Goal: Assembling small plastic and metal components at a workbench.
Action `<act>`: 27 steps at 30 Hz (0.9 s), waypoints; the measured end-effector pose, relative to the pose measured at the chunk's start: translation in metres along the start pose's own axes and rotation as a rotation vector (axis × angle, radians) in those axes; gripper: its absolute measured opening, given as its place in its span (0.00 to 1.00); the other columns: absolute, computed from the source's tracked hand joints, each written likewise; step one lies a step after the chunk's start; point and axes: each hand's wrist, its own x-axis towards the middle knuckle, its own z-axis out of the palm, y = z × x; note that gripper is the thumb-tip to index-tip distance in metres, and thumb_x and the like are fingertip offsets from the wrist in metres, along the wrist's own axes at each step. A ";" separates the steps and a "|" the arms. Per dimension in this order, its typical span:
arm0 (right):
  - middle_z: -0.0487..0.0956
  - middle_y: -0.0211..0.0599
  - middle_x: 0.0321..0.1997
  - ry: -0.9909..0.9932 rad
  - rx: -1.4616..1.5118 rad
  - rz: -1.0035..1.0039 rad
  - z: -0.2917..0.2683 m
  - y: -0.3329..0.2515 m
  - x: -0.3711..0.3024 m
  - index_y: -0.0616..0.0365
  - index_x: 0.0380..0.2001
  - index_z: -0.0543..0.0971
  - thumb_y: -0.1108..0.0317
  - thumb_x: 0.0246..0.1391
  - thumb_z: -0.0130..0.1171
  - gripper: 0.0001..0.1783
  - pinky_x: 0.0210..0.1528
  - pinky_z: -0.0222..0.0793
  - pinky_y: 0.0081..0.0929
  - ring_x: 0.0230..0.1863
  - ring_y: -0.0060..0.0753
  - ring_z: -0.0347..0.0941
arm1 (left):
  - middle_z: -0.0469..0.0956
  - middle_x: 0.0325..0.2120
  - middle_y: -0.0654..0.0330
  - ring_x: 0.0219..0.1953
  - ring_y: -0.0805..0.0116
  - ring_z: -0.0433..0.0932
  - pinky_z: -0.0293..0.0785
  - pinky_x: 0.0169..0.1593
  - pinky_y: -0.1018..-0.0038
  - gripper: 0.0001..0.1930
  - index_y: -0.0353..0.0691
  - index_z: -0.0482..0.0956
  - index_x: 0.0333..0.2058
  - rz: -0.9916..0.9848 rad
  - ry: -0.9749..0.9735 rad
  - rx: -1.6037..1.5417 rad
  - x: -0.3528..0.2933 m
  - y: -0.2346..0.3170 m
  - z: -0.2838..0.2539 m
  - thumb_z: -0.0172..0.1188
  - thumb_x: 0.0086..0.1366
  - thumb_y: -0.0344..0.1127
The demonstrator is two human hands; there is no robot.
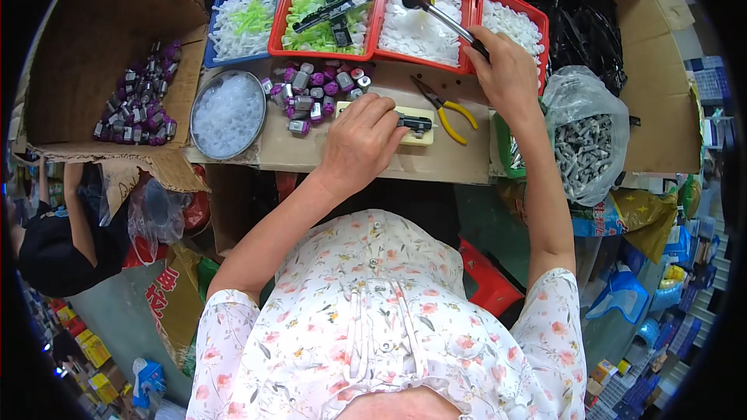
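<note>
My right hand (507,70) is closed round the dark handle of a brush (450,20) with a silver shaft. The brush's dark round head hangs over the red bin of white plastic parts (416,43). On the cardboard worktop, my left hand (360,140) is closed over a black plastic part (412,121) that lies in a cream block (420,138). The fingers hide the left end of both. Just right of the block lie pliers with yellow handles (451,114). Small motors with purple ends (311,93) are heaped behind my left hand.
A red bin of green and white parts (296,48) bears black pieces on top. Beside it stands a blue bin (210,53). At left are a round dish of translucent bits (227,117) and a carton holding motors (136,101). A plastic bag of grey parts (587,148) stands right.
</note>
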 end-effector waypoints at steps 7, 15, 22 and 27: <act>0.78 0.44 0.34 0.168 -0.165 -0.182 0.001 -0.012 -0.002 0.55 0.42 0.81 0.67 0.55 0.63 0.11 0.37 0.71 0.41 0.36 0.49 0.76 | 0.76 0.35 0.57 0.42 0.56 0.75 0.72 0.46 0.62 0.09 0.36 0.78 0.34 -0.015 -0.119 -0.036 0.008 0.004 0.008 0.67 0.55 0.31; 0.75 0.46 0.42 -0.170 0.063 -0.094 0.011 -0.032 -0.086 0.63 0.38 0.78 0.69 0.52 0.64 0.12 0.45 0.72 0.43 0.45 0.50 0.74 | 0.72 0.34 0.54 0.40 0.53 0.71 0.70 0.46 0.61 0.11 0.34 0.78 0.36 -0.038 -0.213 -0.171 0.017 0.001 0.005 0.67 0.53 0.27; 0.72 0.49 0.37 -0.222 0.008 -0.017 0.019 -0.030 -0.086 0.64 0.32 0.76 0.71 0.43 0.65 0.12 0.45 0.72 0.46 0.42 0.56 0.73 | 0.69 0.35 0.52 0.41 0.51 0.69 0.69 0.46 0.59 0.09 0.33 0.77 0.33 -0.051 -0.388 -0.123 0.031 -0.002 -0.005 0.65 0.53 0.26; 0.72 0.51 0.35 -0.247 0.042 0.088 0.019 -0.032 -0.089 0.67 0.28 0.74 0.76 0.40 0.59 0.09 0.40 0.71 0.49 0.36 0.58 0.73 | 0.70 0.35 0.51 0.42 0.52 0.70 0.68 0.46 0.58 0.06 0.33 0.76 0.31 0.010 -0.365 -0.084 0.028 -0.004 -0.007 0.60 0.53 0.22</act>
